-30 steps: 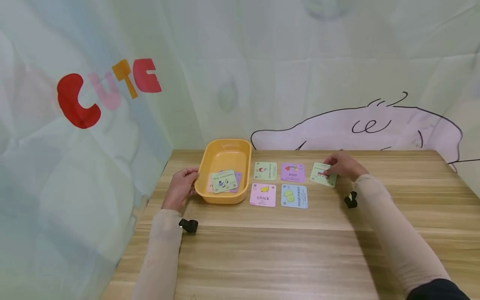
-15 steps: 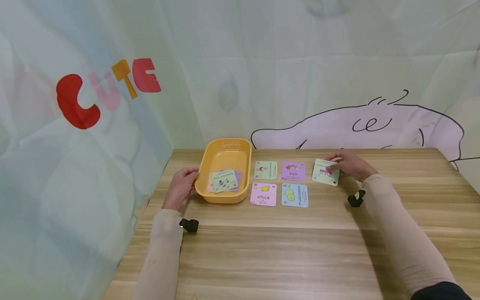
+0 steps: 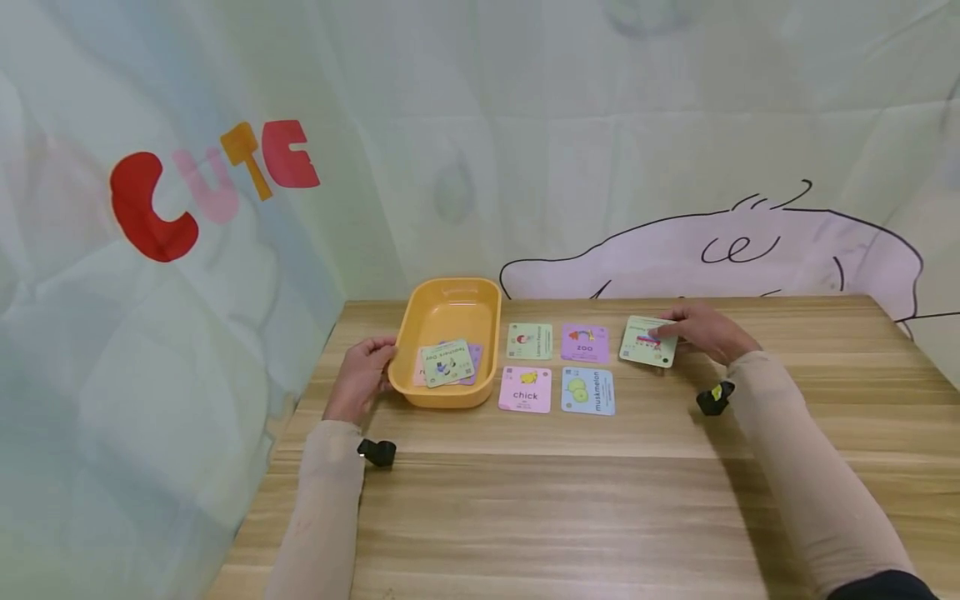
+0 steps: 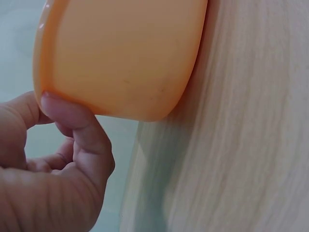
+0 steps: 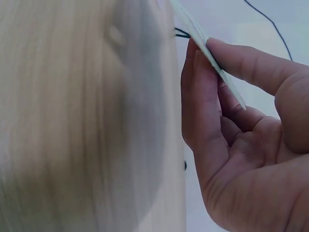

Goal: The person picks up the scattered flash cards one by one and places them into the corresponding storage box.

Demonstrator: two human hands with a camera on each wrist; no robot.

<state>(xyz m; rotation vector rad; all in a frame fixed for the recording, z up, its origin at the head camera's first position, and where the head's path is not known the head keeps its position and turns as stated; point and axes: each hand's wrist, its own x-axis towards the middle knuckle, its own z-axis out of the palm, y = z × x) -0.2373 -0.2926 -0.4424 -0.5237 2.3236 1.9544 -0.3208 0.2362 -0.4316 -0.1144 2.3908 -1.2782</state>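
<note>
My left hand [image 3: 358, 377] pinches the rim of a yellow plastic tray [image 3: 491, 333] at its left side; in the left wrist view thumb and finger grip the tray's edge [image 4: 120, 63]. Inside the tray lie several cards, a green "Teachers' Day" card [image 3: 448, 364] on top. With thumb and fingers my right hand [image 3: 708, 332] pinches a green picture card [image 3: 647, 343], right of the "zoo" card. Seen edge-on in the right wrist view, that card [image 5: 212, 60] is tilted and held off the table.
Right of the tray several cards lie flat in two rows: a green card [image 3: 530, 342], a purple "zoo" card [image 3: 586, 344], a pink "chick" card [image 3: 525, 390] and a blue "muskmelon" card [image 3: 588, 392]. A printed cloth [image 3: 600, 150] hangs behind the wooden table [image 3: 570, 508].
The green card in my right hand has come up off the table, its tilt changing, and shifted slightly. My left hand and the tray stay in place.
</note>
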